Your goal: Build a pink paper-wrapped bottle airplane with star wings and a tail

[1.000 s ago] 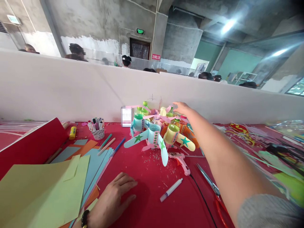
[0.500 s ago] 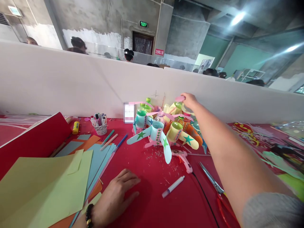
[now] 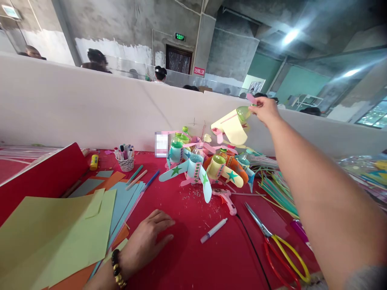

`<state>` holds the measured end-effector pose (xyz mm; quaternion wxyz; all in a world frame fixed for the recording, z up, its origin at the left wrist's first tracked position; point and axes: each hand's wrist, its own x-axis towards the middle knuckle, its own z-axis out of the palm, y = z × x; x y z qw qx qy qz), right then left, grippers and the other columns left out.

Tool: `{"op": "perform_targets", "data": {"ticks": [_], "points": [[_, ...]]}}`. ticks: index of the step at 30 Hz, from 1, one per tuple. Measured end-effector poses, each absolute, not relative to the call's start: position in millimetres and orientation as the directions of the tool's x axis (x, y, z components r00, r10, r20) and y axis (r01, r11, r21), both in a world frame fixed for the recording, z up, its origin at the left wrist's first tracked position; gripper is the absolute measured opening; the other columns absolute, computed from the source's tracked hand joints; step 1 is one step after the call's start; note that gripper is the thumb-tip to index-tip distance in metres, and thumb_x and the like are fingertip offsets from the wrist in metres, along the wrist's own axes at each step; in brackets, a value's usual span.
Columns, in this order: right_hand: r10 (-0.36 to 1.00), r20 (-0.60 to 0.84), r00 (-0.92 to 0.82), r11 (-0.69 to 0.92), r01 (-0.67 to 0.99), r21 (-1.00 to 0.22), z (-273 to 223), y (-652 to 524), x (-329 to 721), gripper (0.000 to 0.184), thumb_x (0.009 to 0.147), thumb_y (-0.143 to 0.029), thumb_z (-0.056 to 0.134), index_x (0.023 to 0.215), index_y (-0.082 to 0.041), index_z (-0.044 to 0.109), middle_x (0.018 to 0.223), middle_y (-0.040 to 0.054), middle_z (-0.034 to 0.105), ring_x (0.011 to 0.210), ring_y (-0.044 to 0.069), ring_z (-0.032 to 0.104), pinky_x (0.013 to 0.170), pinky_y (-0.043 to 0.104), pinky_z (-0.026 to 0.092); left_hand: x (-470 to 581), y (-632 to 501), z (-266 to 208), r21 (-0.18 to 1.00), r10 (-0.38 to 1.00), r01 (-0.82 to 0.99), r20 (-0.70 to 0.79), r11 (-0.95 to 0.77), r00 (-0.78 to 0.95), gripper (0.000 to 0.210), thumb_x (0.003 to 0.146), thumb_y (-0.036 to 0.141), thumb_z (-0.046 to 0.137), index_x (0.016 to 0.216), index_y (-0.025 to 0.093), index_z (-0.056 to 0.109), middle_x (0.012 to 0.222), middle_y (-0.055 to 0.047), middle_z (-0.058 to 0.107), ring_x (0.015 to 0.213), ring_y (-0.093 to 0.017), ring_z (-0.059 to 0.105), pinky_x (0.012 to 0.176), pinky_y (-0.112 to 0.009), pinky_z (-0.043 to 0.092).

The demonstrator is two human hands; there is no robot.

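In the head view my right hand (image 3: 266, 110) is closed at the neck end of a yellow paper-wrapped bottle plane (image 3: 232, 127). The plane hangs tilted in the air, its green bottle top towards my fingers and a pink propeller blade (image 3: 250, 98) by my hand. Below it, several other bottle planes stand in a cluster, among them a light blue one (image 3: 194, 167) with green stars and a yellow one (image 3: 216, 166). My left hand (image 3: 152, 233) rests on the red tabletop, fingers extended and holding nothing, beside the paper sheets.
A pink glue gun (image 3: 226, 200), a white marker (image 3: 214, 230) and scissors (image 3: 267, 233) lie on the table. At left are yellow paper (image 3: 60, 237), a pen cup (image 3: 125, 163) and a glue stick (image 3: 94, 162). Colored strips (image 3: 279, 191) lie right. A white partition (image 3: 90, 108) stands behind.
My right hand has lifted the yellow bottle plane up and to the right, out of the back of the cluster. My left hand stays on the table. The view has shifted slightly.
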<state>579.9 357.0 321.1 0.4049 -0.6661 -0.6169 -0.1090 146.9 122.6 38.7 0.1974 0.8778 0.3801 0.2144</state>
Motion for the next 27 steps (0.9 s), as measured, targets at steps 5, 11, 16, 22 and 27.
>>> {"op": "perform_targets", "data": {"ticks": [5, 11, 16, 22, 27], "points": [[0.698, 0.663, 0.270, 0.023, 0.917, -0.398, 336.9, 342.1, 567.0, 0.031, 0.085, -0.044, 0.060, 0.102, -0.020, 0.067, 0.097, 0.0060, 0.071, 0.079, 0.016, 0.056, 0.074, 0.030, 0.045, 146.4, 122.2, 40.7, 0.504, 0.758, 0.598, 0.200, -0.623, 0.621, 0.024, 0.091, 0.026, 0.056, 0.113, 0.026, 0.066, 0.108, -0.005, 0.066, 0.101, -0.021, 0.059, 0.087, -0.036, 0.050], [0.720, 0.610, 0.331, -0.069, 0.909, -0.412, 351.0, 324.1, 549.7, 0.034, 0.080, -0.054, 0.063, 0.093, -0.023, 0.068, 0.076, 0.0049, 0.070, 0.073, 0.018, 0.056, 0.071, 0.033, 0.045, 145.5, 121.9, 41.9, 0.506, 0.750, 0.583, 0.227, -0.635, 0.621, 0.023, 0.092, 0.027, 0.055, 0.112, 0.025, 0.067, 0.108, -0.006, 0.066, 0.101, -0.022, 0.059, 0.088, -0.036, 0.049], [0.710, 0.625, 0.324, -0.030, 0.901, -0.433, 353.3, 316.9, 540.5, 0.035, 0.076, -0.048, 0.072, 0.082, -0.014, 0.070, 0.065, 0.0033, 0.064, 0.061, 0.014, 0.053, 0.061, 0.028, 0.040, 144.8, 121.2, 40.4, 0.515, 0.741, 0.558, 0.270, -0.651, 0.614, 0.023, 0.091, 0.025, 0.057, 0.111, 0.025, 0.067, 0.108, -0.006, 0.067, 0.101, -0.021, 0.059, 0.088, -0.035, 0.050], [0.706, 0.636, 0.310, -0.018, 0.906, -0.422, 355.5, 314.6, 535.6, 0.036, 0.074, -0.047, 0.074, 0.080, -0.011, 0.071, 0.058, 0.0011, 0.059, 0.056, 0.012, 0.049, 0.055, 0.026, 0.037, 144.3, 120.8, 38.2, 0.519, 0.734, 0.537, 0.324, -0.665, 0.597, 0.023, 0.091, 0.027, 0.057, 0.110, 0.024, 0.069, 0.105, -0.007, 0.067, 0.099, -0.021, 0.060, 0.086, -0.034, 0.051], [0.696, 0.665, 0.272, -0.017, 0.931, -0.364, 357.7, 321.7, 540.8, 0.038, 0.081, -0.047, 0.067, 0.087, -0.010, 0.070, 0.070, 0.0055, 0.065, 0.059, 0.012, 0.050, 0.055, 0.027, 0.037, 144.8, 121.2, 39.8, 0.515, 0.744, 0.555, 0.298, -0.653, 0.598, 0.022, 0.090, 0.027, 0.058, 0.110, 0.025, 0.069, 0.105, -0.006, 0.068, 0.099, -0.021, 0.060, 0.086, -0.035, 0.051]]}}
